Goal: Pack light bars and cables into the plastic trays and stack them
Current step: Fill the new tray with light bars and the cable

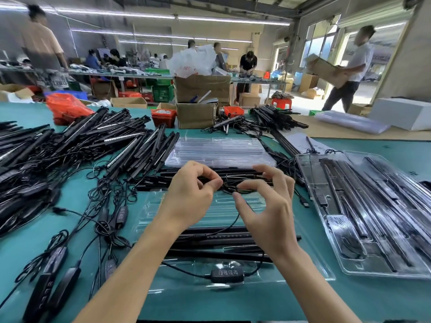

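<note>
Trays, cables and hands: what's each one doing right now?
Left hand: pinching the coiled cable.
Right hand: fingers curled around the same cable.
Front tray: partly filled, bars and controller inside.
Right tray: packed.
Clear tray stack: empty, unused.

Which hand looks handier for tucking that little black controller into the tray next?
Probably the right hand. The controller lies in the clear tray just below that wrist, and its fingers look looser, while the left hand pinches the cable bundle farther up.
</note>
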`<action>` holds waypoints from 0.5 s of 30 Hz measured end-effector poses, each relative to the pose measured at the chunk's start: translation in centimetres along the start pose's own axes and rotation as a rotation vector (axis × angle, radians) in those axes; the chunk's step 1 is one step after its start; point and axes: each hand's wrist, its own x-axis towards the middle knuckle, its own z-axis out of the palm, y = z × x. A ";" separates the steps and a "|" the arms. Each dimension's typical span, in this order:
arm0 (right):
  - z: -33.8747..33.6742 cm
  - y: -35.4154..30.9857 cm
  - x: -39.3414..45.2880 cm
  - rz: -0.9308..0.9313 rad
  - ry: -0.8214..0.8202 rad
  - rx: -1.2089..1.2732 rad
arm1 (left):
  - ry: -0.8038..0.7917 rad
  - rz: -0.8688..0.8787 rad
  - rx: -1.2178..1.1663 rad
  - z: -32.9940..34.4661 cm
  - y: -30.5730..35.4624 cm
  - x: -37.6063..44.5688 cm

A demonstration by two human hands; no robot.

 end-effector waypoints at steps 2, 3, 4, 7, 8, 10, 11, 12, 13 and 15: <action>0.0 -0.1 0.3 0.004 0.000 0.002 | -0.017 -0.012 -0.002 -0.1 0.0 0.0; 0.1 -0.3 0.4 0.015 -0.012 0.022 | -0.023 -0.004 -0.004 -0.1 0.0 0.0; 0.1 -0.5 0.4 0.038 -0.024 0.058 | -0.033 0.006 -0.010 -0.2 0.0 0.0; 0.1 -0.9 0.5 0.098 -0.008 0.128 | -0.089 0.002 -0.054 -0.8 0.1 0.0; 0.0 -1.0 0.6 0.103 0.005 0.124 | -0.109 -0.008 -0.073 -1.0 0.1 -0.1; 0.0 -1.1 0.7 0.134 -0.003 0.139 | -0.155 -0.028 -0.088 -1.3 -0.1 -0.2; 0.0 -1.0 0.6 0.162 -0.017 0.162 | -0.180 -0.032 -0.077 -1.4 -0.2 -0.3; 0.0 -1.0 0.5 0.187 -0.026 0.184 | -0.201 -0.034 -0.059 -1.5 -0.3 -0.3; 0.1 -0.9 0.4 0.202 -0.024 0.199 | -0.216 -0.034 -0.046 -1.7 -0.4 -0.4; 0.0 -0.7 0.2 0.211 0.000 0.221 | -0.239 -0.021 -0.035 -1.9 -0.7 -0.5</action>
